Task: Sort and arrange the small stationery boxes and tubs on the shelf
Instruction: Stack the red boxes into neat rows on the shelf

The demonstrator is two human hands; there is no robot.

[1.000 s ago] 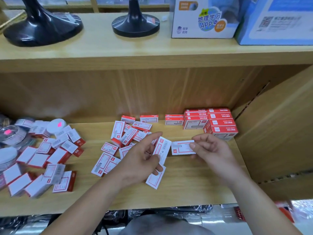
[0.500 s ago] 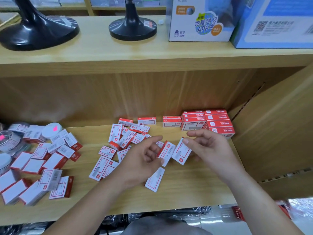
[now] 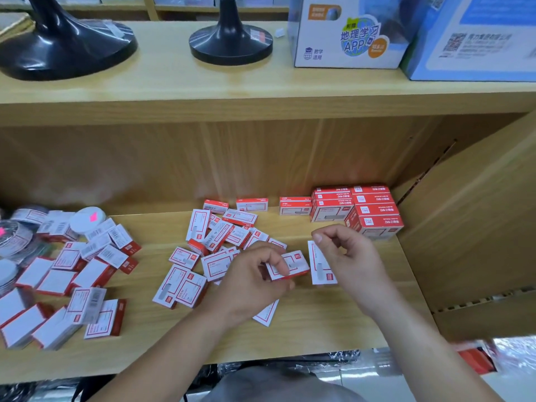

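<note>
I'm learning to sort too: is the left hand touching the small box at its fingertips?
Touching. The head view shows the left hand pinching the small box.

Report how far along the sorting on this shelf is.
Done: a squared stack of red boxes sits in the back right corner. In hand: the left hand grips one box; the right hand pinches a second box. Left: the loose pile mid-shelf and the scattered boxes and tubs on the left are unsorted.
</note>
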